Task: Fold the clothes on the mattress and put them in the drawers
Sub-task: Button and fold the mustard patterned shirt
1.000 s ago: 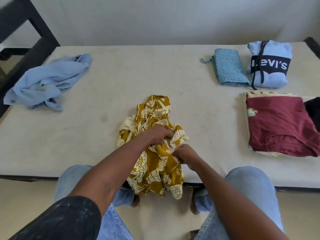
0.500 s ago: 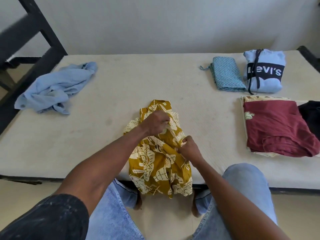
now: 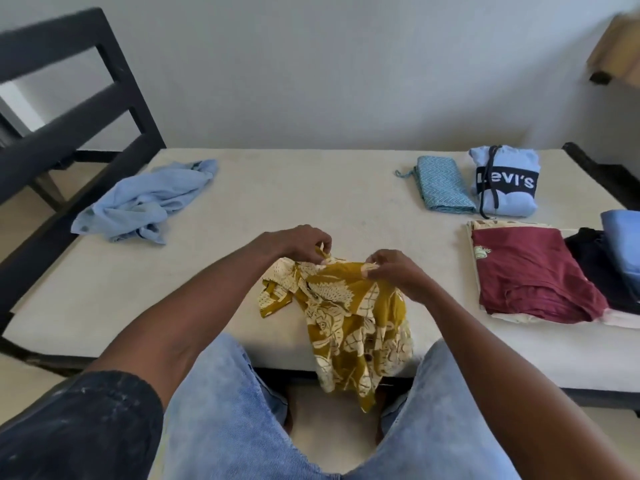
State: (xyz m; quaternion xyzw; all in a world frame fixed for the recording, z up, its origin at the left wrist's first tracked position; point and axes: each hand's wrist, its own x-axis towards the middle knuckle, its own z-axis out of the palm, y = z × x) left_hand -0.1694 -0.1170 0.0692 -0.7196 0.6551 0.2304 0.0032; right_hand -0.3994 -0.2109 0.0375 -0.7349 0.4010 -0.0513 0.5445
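Pinching the top edge of the mustard-yellow leaf-print cotton shirt (image 3: 346, 317), I have my left hand (image 3: 301, 245) and right hand (image 3: 394, 271) close together, each with thumb and fingertips nipped on the cloth and the other fingers curled. The shirt hangs from that held edge toward me, its long axis running from my fingers down over the near lip of the bare cream foam mattress (image 3: 311, 188) and between my knees in light blue jeans (image 3: 221, 403). Both hands sit about equally near it; I judge the next move is to spread the edge sideways and lay the shirt flat.

To the right lies 1 folded maroon T-shirt (image 3: 530, 271) on a pale cloth, close enough to crowd a spread. Farther back sit 1 folded teal zigzag cloth (image 3: 443, 188) and 1 folded light blue Levi's hoodie (image 3: 505, 181). Far left, a crumpled pale blue shirt (image 3: 149, 202) waits unfolded.
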